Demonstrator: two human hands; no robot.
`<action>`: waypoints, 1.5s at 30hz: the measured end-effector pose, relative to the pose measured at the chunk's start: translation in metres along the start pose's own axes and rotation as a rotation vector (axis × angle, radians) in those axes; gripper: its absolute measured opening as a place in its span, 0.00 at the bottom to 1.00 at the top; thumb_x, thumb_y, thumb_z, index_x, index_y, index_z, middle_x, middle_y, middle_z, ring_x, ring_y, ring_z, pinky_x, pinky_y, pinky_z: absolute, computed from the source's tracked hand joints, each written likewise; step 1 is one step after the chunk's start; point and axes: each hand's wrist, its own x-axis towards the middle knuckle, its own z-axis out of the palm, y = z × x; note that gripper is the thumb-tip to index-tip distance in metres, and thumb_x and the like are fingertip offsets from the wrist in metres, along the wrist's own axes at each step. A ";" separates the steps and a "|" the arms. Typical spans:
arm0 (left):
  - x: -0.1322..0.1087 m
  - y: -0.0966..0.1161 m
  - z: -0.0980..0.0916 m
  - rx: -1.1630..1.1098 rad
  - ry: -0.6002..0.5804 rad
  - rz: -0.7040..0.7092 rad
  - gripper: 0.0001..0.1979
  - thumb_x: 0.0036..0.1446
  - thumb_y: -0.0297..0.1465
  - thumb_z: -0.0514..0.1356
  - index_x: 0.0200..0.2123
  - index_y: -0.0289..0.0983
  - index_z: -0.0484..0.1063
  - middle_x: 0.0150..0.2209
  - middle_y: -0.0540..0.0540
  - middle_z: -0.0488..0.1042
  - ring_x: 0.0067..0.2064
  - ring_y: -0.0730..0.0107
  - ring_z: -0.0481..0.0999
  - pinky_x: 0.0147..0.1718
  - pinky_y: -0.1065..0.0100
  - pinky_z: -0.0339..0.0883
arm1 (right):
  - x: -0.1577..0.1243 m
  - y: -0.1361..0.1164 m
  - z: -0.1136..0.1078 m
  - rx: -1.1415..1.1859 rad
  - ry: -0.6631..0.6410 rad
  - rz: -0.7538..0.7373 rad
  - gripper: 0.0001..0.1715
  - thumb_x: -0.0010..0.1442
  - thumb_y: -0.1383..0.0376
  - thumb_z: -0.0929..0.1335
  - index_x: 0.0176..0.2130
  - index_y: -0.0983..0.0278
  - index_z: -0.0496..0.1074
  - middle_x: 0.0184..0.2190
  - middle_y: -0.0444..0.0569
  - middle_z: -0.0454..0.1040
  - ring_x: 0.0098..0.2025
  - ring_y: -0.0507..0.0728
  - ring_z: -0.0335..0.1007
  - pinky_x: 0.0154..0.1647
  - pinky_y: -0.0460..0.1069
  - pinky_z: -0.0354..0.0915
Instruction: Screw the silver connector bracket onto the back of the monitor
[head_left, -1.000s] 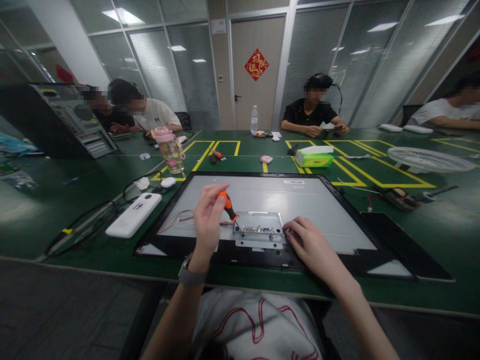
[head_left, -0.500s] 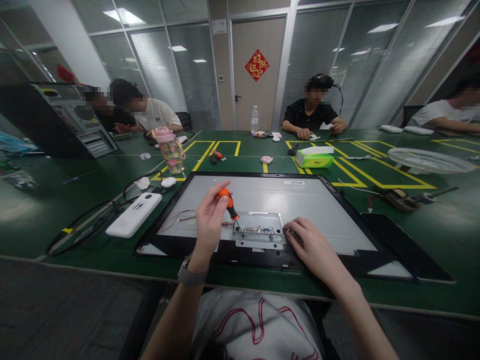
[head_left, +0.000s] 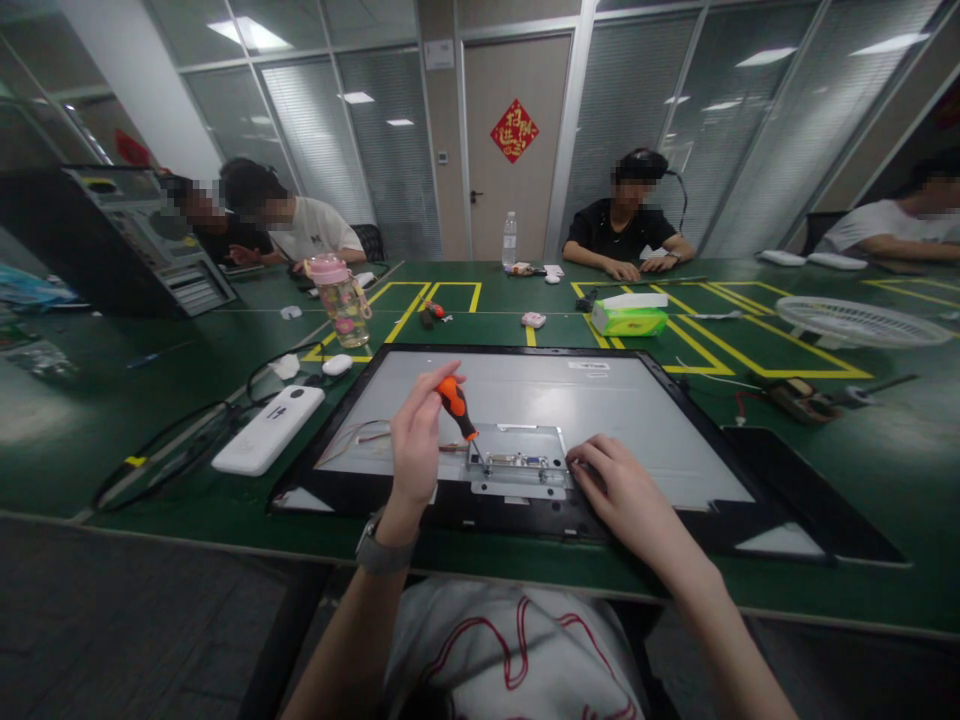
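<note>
An orange and black screwdriver [head_left: 457,407] stands tilted, its tip down at the left end of a metal bracket [head_left: 517,488] with video ports. My left hand [head_left: 417,435] has its fingers against the top of the handle; the thumb is mostly hidden. At the bracket's right edge, my right hand [head_left: 619,490] curls its fingertips onto the metal, pressing it. Beneath both lies a monitor panel [head_left: 637,400], its silvery back up inside a black frame. Thin wires [head_left: 360,432] run to the bracket from the left.
Left of the panel lie a white power bank [head_left: 268,430] and black cables [head_left: 161,455]. A pink-lidded bottle [head_left: 341,305] and a computer case [head_left: 120,240] stand beyond. At right are a black flat panel [head_left: 817,495] and a green packet [head_left: 630,318]. Co-workers sit across the table.
My left thumb has moved off the front of the screwdriver handle, and the handle shows more fully. My right hand stays put. Across the table, a co-worker's hands have lowered to the tabletop.
</note>
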 end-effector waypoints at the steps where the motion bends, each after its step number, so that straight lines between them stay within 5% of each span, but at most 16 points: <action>1: 0.000 0.000 0.000 -0.018 -0.002 -0.023 0.15 0.63 0.35 0.55 0.49 0.37 0.76 0.39 0.44 0.75 0.40 0.68 0.75 0.43 0.67 0.70 | 0.000 0.000 0.000 0.002 -0.003 0.000 0.11 0.66 0.69 0.61 0.38 0.62 0.71 0.36 0.51 0.72 0.39 0.61 0.69 0.43 0.56 0.68; 6: -0.001 0.000 0.000 0.085 0.025 0.078 0.11 0.58 0.34 0.63 0.44 0.40 0.78 0.38 0.47 0.73 0.35 0.74 0.74 0.35 0.72 0.69 | 0.000 0.002 0.001 0.001 -0.033 0.009 0.11 0.66 0.69 0.60 0.38 0.63 0.71 0.37 0.52 0.71 0.40 0.61 0.68 0.44 0.57 0.67; 11: 0.000 0.003 0.002 0.025 -0.014 -0.014 0.15 0.63 0.35 0.57 0.50 0.39 0.75 0.41 0.43 0.77 0.41 0.67 0.77 0.42 0.67 0.71 | 0.000 0.000 -0.001 0.004 -0.034 0.009 0.11 0.66 0.69 0.60 0.38 0.62 0.71 0.37 0.52 0.71 0.40 0.62 0.69 0.44 0.57 0.68; 14: -0.001 0.004 0.003 0.138 0.005 0.105 0.14 0.57 0.31 0.63 0.48 0.40 0.76 0.38 0.47 0.75 0.38 0.71 0.75 0.41 0.70 0.70 | 0.001 -0.001 -0.001 0.002 -0.014 0.006 0.11 0.65 0.69 0.60 0.37 0.62 0.71 0.36 0.52 0.72 0.39 0.61 0.69 0.43 0.57 0.68; 20: 0.002 0.023 -0.005 0.365 -0.191 0.207 0.17 0.57 0.27 0.63 0.51 0.39 0.72 0.42 0.44 0.77 0.41 0.68 0.78 0.44 0.66 0.73 | 0.000 0.000 0.000 0.008 -0.012 0.006 0.11 0.65 0.69 0.60 0.37 0.62 0.71 0.36 0.52 0.71 0.39 0.61 0.69 0.43 0.57 0.68; 27: 0.033 0.051 -0.039 0.405 0.183 0.402 0.18 0.46 0.25 0.70 0.37 0.39 0.65 0.36 0.51 0.75 0.40 0.68 0.80 0.44 0.62 0.75 | 0.000 0.002 0.001 0.016 -0.025 0.006 0.11 0.66 0.68 0.60 0.38 0.62 0.71 0.37 0.53 0.71 0.40 0.62 0.68 0.44 0.58 0.68; 33: 0.023 0.008 -0.098 0.804 -0.013 0.001 0.15 0.47 0.33 0.66 0.24 0.39 0.60 0.28 0.51 0.71 0.34 0.68 0.76 0.36 0.67 0.71 | 0.001 0.005 0.004 0.027 -0.017 -0.001 0.11 0.65 0.68 0.60 0.38 0.62 0.71 0.36 0.53 0.71 0.40 0.63 0.68 0.44 0.59 0.68; 37: 0.018 -0.008 -0.126 1.033 -0.242 -0.075 0.09 0.48 0.34 0.62 0.23 0.39 0.64 0.27 0.51 0.69 0.32 0.67 0.73 0.34 0.67 0.68 | 0.001 0.005 0.004 0.038 -0.018 0.005 0.11 0.65 0.68 0.60 0.37 0.61 0.71 0.36 0.53 0.72 0.40 0.63 0.69 0.44 0.59 0.68; 41: 0.021 0.001 -0.119 1.082 -0.365 -0.087 0.05 0.52 0.32 0.57 0.25 0.39 0.70 0.30 0.48 0.73 0.34 0.64 0.74 0.37 0.65 0.68 | 0.001 0.003 -0.001 0.117 -0.020 0.035 0.10 0.66 0.65 0.60 0.41 0.61 0.69 0.37 0.53 0.72 0.39 0.62 0.70 0.43 0.58 0.68; 43: 0.022 0.010 -0.103 1.016 -0.378 -0.063 0.07 0.56 0.34 0.57 0.31 0.38 0.73 0.34 0.46 0.76 0.38 0.62 0.76 0.41 0.63 0.69 | 0.005 0.004 -0.006 0.182 -0.016 0.050 0.11 0.66 0.62 0.60 0.45 0.61 0.68 0.38 0.52 0.71 0.39 0.61 0.71 0.42 0.57 0.68; 45: 0.023 0.016 -0.083 0.895 -0.514 -0.080 0.11 0.58 0.37 0.59 0.40 0.39 0.75 0.43 0.44 0.76 0.46 0.61 0.76 0.48 0.63 0.68 | 0.012 0.008 -0.012 0.206 -0.027 0.039 0.14 0.64 0.59 0.65 0.49 0.61 0.67 0.41 0.52 0.71 0.43 0.62 0.71 0.45 0.57 0.68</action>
